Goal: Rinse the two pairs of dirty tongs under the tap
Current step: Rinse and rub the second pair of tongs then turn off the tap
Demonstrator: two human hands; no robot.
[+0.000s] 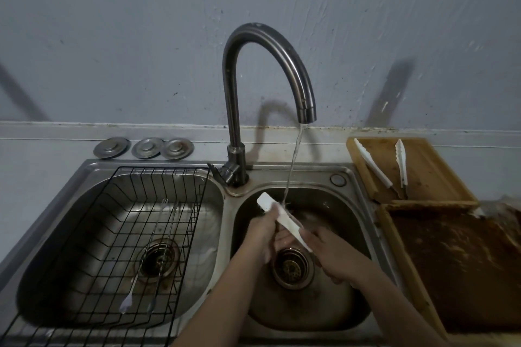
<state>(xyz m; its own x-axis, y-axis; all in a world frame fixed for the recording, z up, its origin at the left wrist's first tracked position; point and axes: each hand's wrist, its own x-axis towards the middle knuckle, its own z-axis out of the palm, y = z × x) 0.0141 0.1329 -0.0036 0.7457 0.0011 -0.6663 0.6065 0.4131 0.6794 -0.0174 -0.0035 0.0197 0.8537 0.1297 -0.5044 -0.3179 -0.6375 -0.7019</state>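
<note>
Head view: both hands hold one pair of white tongs [282, 220] over the right basin under the running tap [270, 70] — left hand [263, 229] wrapped round it, right hand [324, 248] gripping its lower end. Second pair of tongs [380, 166] sits on the wooden board [428, 172] — well apart from both hands.

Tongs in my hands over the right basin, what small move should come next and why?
Probably shift the white tongs a little right, so the stream runs along the arms. Both the left hand and right hand grip them, and the water lands only near their upper end.
</note>
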